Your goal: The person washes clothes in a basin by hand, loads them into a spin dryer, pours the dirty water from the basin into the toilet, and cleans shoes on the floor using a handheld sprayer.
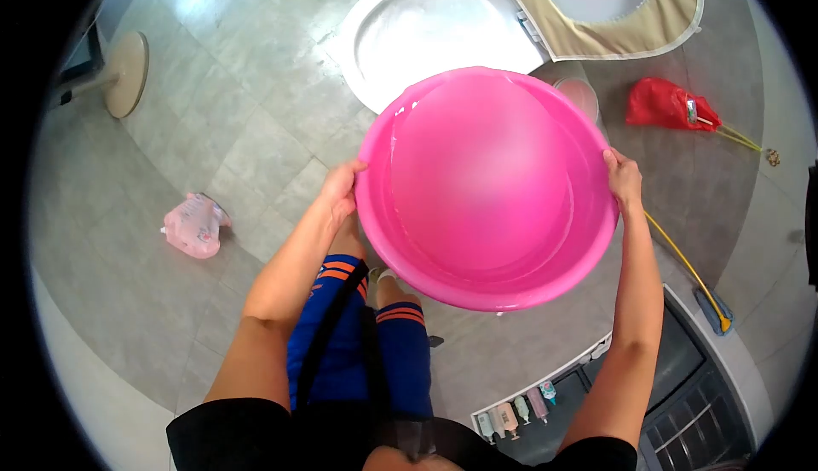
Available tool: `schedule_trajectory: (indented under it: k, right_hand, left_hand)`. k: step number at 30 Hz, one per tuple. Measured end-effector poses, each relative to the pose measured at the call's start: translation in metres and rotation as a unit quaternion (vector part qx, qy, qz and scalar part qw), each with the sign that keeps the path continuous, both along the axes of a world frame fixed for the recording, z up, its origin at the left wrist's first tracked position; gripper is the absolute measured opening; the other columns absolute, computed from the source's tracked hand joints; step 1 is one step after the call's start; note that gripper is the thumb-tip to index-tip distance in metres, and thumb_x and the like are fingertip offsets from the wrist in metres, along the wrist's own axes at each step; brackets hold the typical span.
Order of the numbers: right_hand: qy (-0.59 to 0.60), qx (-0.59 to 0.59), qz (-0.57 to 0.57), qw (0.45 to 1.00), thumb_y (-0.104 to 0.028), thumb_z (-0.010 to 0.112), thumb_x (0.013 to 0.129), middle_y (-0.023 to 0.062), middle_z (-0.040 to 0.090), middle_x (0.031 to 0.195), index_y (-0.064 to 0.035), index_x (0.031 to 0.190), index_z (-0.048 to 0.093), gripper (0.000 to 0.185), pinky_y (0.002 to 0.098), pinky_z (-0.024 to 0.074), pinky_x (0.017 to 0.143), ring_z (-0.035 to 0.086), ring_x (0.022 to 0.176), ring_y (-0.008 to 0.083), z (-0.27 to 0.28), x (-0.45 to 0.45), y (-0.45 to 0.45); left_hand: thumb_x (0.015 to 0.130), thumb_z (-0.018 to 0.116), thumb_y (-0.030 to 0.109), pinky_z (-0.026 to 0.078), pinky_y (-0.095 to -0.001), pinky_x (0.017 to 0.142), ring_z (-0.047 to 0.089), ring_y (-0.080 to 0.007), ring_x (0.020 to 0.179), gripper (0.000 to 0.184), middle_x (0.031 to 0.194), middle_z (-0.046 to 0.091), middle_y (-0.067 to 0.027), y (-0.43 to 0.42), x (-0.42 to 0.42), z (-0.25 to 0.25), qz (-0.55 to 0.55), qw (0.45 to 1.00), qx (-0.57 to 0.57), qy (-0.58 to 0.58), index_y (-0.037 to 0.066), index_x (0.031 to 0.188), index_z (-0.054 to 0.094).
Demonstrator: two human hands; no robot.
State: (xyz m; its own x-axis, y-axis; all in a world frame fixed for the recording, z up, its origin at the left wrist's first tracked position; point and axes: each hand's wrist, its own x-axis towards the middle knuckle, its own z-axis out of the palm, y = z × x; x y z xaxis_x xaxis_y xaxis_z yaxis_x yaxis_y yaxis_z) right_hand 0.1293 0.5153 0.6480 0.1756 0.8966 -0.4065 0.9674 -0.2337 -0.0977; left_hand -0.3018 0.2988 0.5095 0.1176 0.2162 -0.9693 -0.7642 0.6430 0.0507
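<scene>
A large round pink basin (486,297) is held out in front of my body, with what looks like clear water in it. My left hand (342,186) grips its rim on the left side. On the opposite side, my right hand (625,178) is closed around the rim, thumb on top. The fingers under the rim are hidden. Just beyond the basin stands a white toilet (356,62), partly covered by the basin's far edge. Its seat has a beige cover (588,41).
A pink plastic bag (196,226) lies on the grey tiled floor (256,147) at left. At right are a red bag (665,105) and a brush with a yellow handle (682,258). Several bottles (509,418) line a ledge at lower right. A pinkish bin (579,96) sits behind the basin.
</scene>
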Motion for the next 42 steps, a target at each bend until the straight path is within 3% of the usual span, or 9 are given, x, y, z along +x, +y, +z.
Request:
schedule_trajectory:
  k: [8, 14, 17, 20, 23, 26, 30, 35, 42]
  right_hand:
    - [-0.042, -0.024, 0.076, 0.996, -0.037, 0.055, 0.089, 0.0254, 0.064, 0.097, -0.0094, 0.109, 0.066, 0.036, 0.0418, 0.047, 0.086, 0.06, 0.1, 0.0393, -0.009, -0.004, 0.038]
    - [-0.069, -0.057, 0.059, 0.994, -0.041, 0.056, 0.088, 0.0266, 0.062, 0.103, -0.0082, 0.108, 0.067, 0.04, 0.0426, 0.0466, 0.088, 0.059, 0.103, 0.0383, -0.02, -0.002, 0.062]
    - [-0.075, -0.079, 0.009, 0.994, -0.043, 0.055, 0.088, 0.0283, 0.061, 0.105, -0.0047, 0.107, 0.067, 0.044, 0.0425, 0.0466, 0.089, 0.059, 0.105, 0.0379, -0.035, 0.018, 0.061]
    - [-0.069, -0.082, -0.026, 0.994, -0.044, 0.054, 0.089, 0.0285, 0.062, 0.101, -0.0011, 0.105, 0.066, 0.047, 0.0414, 0.0475, 0.085, 0.061, 0.101, 0.0369, -0.048, 0.051, 0.028]
    - [0.056, -0.044, -0.014, 0.997, -0.045, 0.053, 0.09, 0.027, 0.065, 0.093, 0.0012, 0.101, 0.067, 0.049, 0.0401, 0.0479, 0.081, 0.065, 0.092, 0.0357, -0.081, 0.094, -0.031]
    - [0.159, 0.011, -0.147, 0.976, -0.045, 0.05, 0.091, 0.0245, 0.067, 0.084, 0.0026, 0.096, 0.068, 0.051, 0.04, 0.0475, 0.075, 0.065, 0.079, 0.0339, -0.115, 0.1, -0.101]
    - [0.207, 0.12, -0.2, 0.95, -0.045, 0.049, 0.092, 0.0214, 0.067, 0.081, 0.0032, 0.093, 0.067, 0.051, 0.0398, 0.0471, 0.073, 0.064, 0.076, 0.0321, -0.149, 0.079, -0.167]
    - [0.23, 0.227, -0.26, 0.91, -0.042, 0.049, 0.093, 0.0179, 0.066, 0.081, 0.0028, 0.093, 0.065, 0.047, 0.038, 0.0468, 0.071, 0.062, 0.075, 0.0268, -0.121, 0.021, -0.195]
    - [0.278, 0.365, -0.226, 0.86, -0.036, 0.055, 0.093, 0.0045, 0.061, 0.072, 0.0011, 0.094, 0.063, 0.038, 0.0283, 0.044, 0.063, 0.052, 0.066, 0.0116, -0.026, 0.012, -0.184]
  left_hand:
    - [0.088, 0.057, 0.011, 0.058, -0.0386, 0.067, 0.067, -0.0263, 0.08, 0.027, 0.095, 0.065, -0.0193, -0.002, 0.007, -0.022, -0.01, 0.998, 0.053, 0.019, -0.01, 0.105, 0.056]
    - [0.09, 0.053, 0.01, 0.06, -0.039, 0.061, 0.068, -0.0262, 0.077, 0.03, 0.095, 0.064, -0.021, 0.015, 0.007, -0.013, -0.024, 0.997, 0.069, -0.037, -0.012, 0.11, 0.051]
    - [0.091, 0.051, 0.009, 0.061, -0.039, 0.067, 0.068, -0.0285, 0.081, 0.03, 0.097, 0.064, -0.0226, 0.026, 0.006, -0.008, -0.033, 0.995, 0.077, -0.059, -0.011, 0.114, 0.049]
    - [0.09, 0.052, 0.006, 0.061, -0.0395, 0.067, 0.068, -0.0286, 0.08, 0.03, 0.097, 0.063, -0.0228, 0.034, 0.008, -0.001, -0.055, 0.992, 0.112, -0.004, -0.012, 0.112, 0.048]
    - [0.087, 0.057, 0.005, 0.06, -0.0371, 0.062, 0.067, -0.0247, 0.073, 0.027, 0.093, 0.062, -0.02, 0.043, 0.021, 0.042, -0.091, 0.973, 0.125, 0.171, -0.01, 0.108, 0.048]
    - [0.085, 0.061, 0.005, 0.054, -0.0332, 0.053, 0.063, -0.0195, 0.066, 0.023, 0.085, 0.061, -0.0155, 0.036, 0.024, 0.086, -0.122, 0.936, 0.192, 0.27, -0.006, 0.1, 0.049]
    - [0.084, 0.065, 0.009, 0.048, -0.0256, 0.061, 0.056, -0.0111, 0.068, 0.021, 0.081, 0.06, -0.0073, 0.022, 0.025, 0.135, -0.171, 0.861, 0.277, 0.39, -0.002, 0.095, 0.051]
    - [0.083, 0.068, 0.011, 0.045, -0.0227, 0.062, 0.053, -0.007, 0.067, 0.017, 0.078, 0.06, -0.002, -0.006, 0.003, 0.167, -0.186, 0.772, 0.337, 0.507, 0.002, 0.089, 0.055]
    - [0.088, 0.063, 0.02, 0.042, -0.0215, 0.058, 0.052, -0.0056, 0.064, 0.017, 0.076, 0.06, -0.0005, -0.012, -0.019, 0.092, -0.003, 0.832, 0.383, 0.4, 0.005, 0.083, 0.058]
